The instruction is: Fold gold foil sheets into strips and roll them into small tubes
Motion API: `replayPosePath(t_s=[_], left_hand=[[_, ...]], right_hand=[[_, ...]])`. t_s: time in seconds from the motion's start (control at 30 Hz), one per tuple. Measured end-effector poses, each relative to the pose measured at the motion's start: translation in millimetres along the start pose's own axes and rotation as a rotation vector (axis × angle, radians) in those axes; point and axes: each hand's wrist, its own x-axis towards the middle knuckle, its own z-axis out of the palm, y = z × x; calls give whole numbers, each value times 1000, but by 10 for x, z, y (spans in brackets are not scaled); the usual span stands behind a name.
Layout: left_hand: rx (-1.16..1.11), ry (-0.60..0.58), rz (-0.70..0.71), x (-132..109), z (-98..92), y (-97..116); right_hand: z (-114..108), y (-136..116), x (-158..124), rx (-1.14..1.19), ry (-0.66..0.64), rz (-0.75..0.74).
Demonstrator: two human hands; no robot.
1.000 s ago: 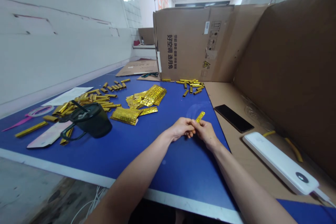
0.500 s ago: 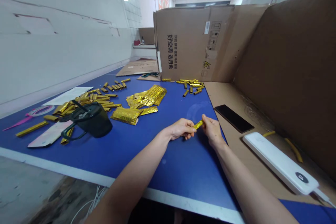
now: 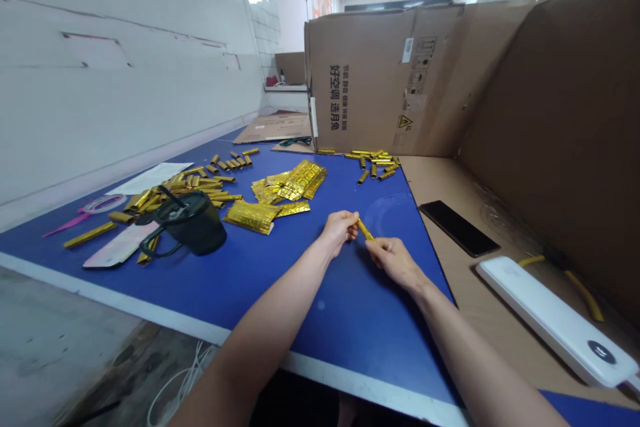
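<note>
Between my two hands is a narrow strip of gold foil paper [image 3: 365, 229], pinched at both ends just above the blue table [image 3: 300, 280]. My left hand [image 3: 341, 230] closes on its upper left end. The lower right end is between the thumb and fingers of my right hand [image 3: 395, 260]. Whether the strip is flat or folded into a tube is too small to tell. Flat gold foil sheets [image 3: 300, 180] lie in a loose pile ahead of my left hand, with a thicker gold stack [image 3: 253, 216] nearer. Small folded gold pieces [image 3: 383, 163] lie at the far right.
A dark lidded mug [image 3: 193, 227] with a straw stands at left, before more folded gold pieces [image 3: 187, 188]. A pale phone [image 3: 120, 245] and pink scissors [image 3: 83, 213] lie there. On cardboard at right are a black phone [image 3: 459, 228] and white power bank [image 3: 555, 320]. Tall cardboard [image 3: 375, 87] walls the back.
The gold strip has turned, its right end now pointing down toward me. My right hand has come lower and left; my left hand sits slightly higher. The view has shifted a little.
</note>
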Motion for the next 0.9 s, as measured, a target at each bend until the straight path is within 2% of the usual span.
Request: replayPosePath(t_s=[0.1, 0.2, 0.3, 0.37, 0.47, 0.57, 0.7, 0.9], left_hand=[[-59, -41, 1, -51, 84, -19], [-79, -143, -45, -122, 196, -45], [-110, -216, -81, -137, 226, -54], [-123, -176, -78, -111, 182, -35], [-140, -38, -36, -58, 76, 19], [-154, 14, -7, -31, 3, 59], [-158, 3, -2, -39, -17, 69], [-162, -95, -13, -63, -33, 86]], right_hand=[[26, 34, -2, -50, -4, 3], [21, 61, 15, 23, 58, 21], [22, 82, 33, 65, 96, 17], [32, 95, 40, 86, 109, 26], [54, 104, 44, 133, 122, 35], [73, 90, 37, 140, 114, 38], [79, 66, 20, 109, 125, 28], [70, 33, 5, 120, 132, 26]])
